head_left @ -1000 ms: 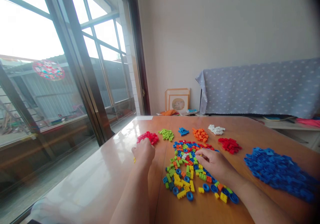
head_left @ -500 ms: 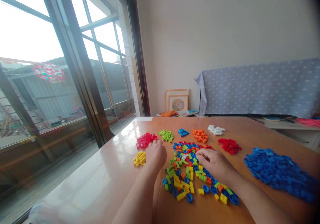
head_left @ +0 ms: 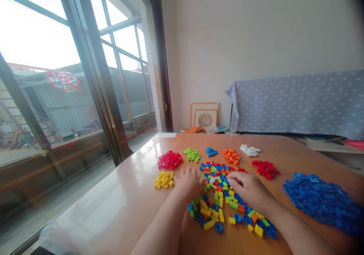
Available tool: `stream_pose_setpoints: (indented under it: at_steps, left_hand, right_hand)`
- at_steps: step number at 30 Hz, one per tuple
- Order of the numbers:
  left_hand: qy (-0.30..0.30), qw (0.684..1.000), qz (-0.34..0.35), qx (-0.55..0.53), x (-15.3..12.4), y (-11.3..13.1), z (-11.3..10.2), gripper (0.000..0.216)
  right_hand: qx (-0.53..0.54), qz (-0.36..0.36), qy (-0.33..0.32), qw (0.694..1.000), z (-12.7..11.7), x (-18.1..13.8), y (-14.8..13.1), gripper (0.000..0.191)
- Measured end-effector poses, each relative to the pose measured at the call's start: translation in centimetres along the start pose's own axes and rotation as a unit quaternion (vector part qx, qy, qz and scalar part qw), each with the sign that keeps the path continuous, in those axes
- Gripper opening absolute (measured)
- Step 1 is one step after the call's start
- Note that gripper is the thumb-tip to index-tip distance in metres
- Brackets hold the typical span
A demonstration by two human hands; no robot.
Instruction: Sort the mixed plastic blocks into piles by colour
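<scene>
My left hand [head_left: 189, 182] is over the left edge of a mixed pile of toy building bricks [head_left: 217, 202], its fingers spread and nothing visible in them. At the pile's right side is my right hand [head_left: 250, 188], fingers curled toward the thumb; whatever they may pinch is hidden. Green, yellow, orange, red and blue pieces make up the mixed pile, with blue wheel-like rings among them. Just left of my left hand lies a heap of yellow bricks [head_left: 164, 180]. Behind that is a heap of pinkish-red pieces [head_left: 170, 160].
Along the far side of the wooden table [head_left: 119, 205] sit small heaps of green bricks [head_left: 192, 155], blue pieces [head_left: 211, 151], orange bricks [head_left: 231, 156] and white pieces [head_left: 249, 150]. Red bricks [head_left: 265, 169] and a large blue heap [head_left: 321, 202] lie to the right.
My left hand has moved right, from beside the pinkish-red and yellow heaps to the mixed pile, and its fingers have spread. My right hand stays over the pile. The view has shifted slightly.
</scene>
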State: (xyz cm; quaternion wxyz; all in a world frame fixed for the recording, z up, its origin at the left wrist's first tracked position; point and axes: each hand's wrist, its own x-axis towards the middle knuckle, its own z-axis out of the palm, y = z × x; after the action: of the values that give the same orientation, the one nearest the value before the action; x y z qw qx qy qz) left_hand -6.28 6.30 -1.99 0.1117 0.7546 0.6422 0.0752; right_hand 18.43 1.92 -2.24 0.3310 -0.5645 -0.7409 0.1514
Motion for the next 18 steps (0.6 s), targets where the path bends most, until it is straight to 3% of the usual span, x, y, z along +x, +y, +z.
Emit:
stream_pose_setpoints:
  at_steps: [6, 12, 18]
  left_hand:
    - [0.038, 0.998, -0.036, 0.044, 0.14, -0.57, -0.51, 0.059]
    - [0.052, 0.997, 0.022, 0.052, 0.25, -0.33, -0.83, 0.031]
    - [0.047, 0.993, 0.105, -0.018, 0.70, 0.29, -0.50, 0.021]
  right_hand:
    - [-0.006, 0.000, 0.011, 1.000, -0.24, -0.12, -0.36, 0.035]
    - [-0.008, 0.004, 0.020, 1.000, -0.48, -0.05, -0.46, 0.034]
    - [-0.023, 0.014, 0.049, 0.998, -1.01, 0.09, 0.06, 0.031]
